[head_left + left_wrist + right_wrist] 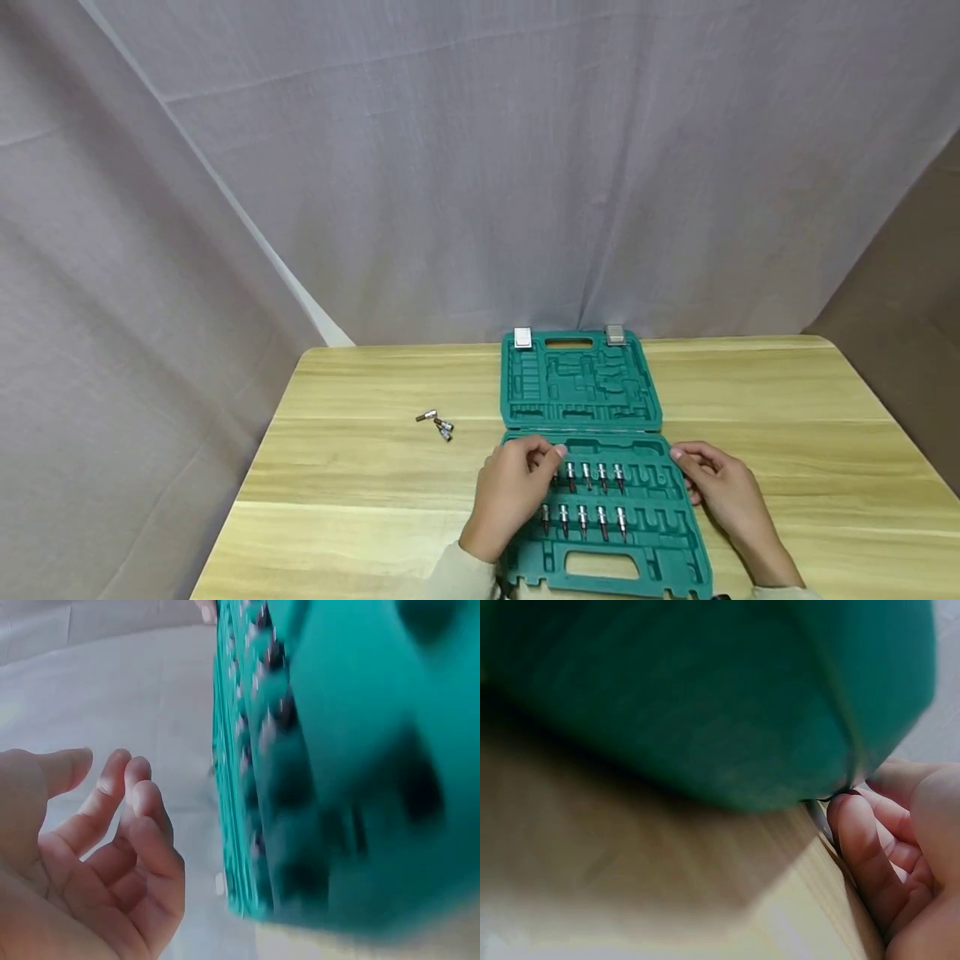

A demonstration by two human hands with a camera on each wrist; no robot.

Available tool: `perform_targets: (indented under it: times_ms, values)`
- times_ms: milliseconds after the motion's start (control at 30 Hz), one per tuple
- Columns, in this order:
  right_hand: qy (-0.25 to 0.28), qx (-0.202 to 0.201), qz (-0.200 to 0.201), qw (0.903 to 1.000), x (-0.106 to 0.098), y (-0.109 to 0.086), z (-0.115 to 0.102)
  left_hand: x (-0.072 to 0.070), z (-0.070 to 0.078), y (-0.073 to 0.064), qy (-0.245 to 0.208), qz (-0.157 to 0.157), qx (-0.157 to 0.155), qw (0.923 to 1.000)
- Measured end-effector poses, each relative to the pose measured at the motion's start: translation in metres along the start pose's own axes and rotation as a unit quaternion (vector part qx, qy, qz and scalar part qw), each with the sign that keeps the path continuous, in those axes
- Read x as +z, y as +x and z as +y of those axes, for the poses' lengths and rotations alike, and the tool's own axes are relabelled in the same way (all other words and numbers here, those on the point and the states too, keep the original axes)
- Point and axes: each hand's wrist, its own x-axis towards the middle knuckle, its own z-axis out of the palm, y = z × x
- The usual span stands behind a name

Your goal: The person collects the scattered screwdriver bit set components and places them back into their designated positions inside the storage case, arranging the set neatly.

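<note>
A green plastic tool case [678,562] lies open on the table, its lid [558,392] laid back toward the curtain. Silver bit sockets [602,521] sit in two rows of slots in the lower half. My left hand [512,492] hovers over the left part of the case, hiding some of the slots. In the left wrist view its fingers [154,847] are loosely bent, thumb apart, with nothing between them. At the case's right edge, my right hand [726,496] pinches the rim, thumb on top and fingers [862,840] below.
Three loose bit sockets [444,425] lie close together on the wooden table [352,492], left of the case. Two metal latches [522,337] stand at the lid's far edge. A grey curtain [450,208] hangs behind the table.
</note>
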Motion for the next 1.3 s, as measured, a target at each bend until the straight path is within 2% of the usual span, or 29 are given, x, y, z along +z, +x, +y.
perform_targets:
  times_ms: [200,367,500,733,833,933,1067,1200,1300]
  values:
    - [0.003,-0.002,0.001,1.0000,0.000,-0.001,0.000,-0.026,-0.018,0.003,0.011,0.025,-0.001,0.9996]
    - [0.002,0.002,0.000,1.0000,-0.001,0.000,-0.001,-0.049,-0.039,0.004,0.045,0.059,0.007,0.9972]
    - [-0.002,0.012,-0.005,0.9999,-0.001,0.000,0.001,-0.065,-0.053,0.005,0.060,0.074,0.005,0.9954]
    - [0.002,0.013,-0.004,0.9999,-0.002,0.000,0.001,-0.084,-0.075,0.014,0.041,0.069,0.003,0.9968]
    - [0.004,0.010,-0.003,0.9999,-0.002,0.000,0.000,-0.091,-0.083,0.017,0.046,0.068,-0.002,0.9966]
    - [0.002,0.009,0.000,1.0000,-0.001,-0.001,-0.002,-0.098,-0.089,0.020,0.066,0.063,-0.006,0.9958]
    - [-0.001,0.006,0.003,1.0000,-0.002,-0.001,-0.003,-0.105,-0.097,0.023,0.114,0.048,-0.015,0.9922]
    - [0.001,0.008,0.002,1.0000,-0.002,-0.002,-0.003,-0.109,-0.104,0.026,0.162,0.038,0.007,0.9861]
    - [0.003,0.010,0.000,0.9999,-0.001,-0.002,-0.002,-0.110,-0.110,0.028,0.198,0.036,0.051,0.9782]
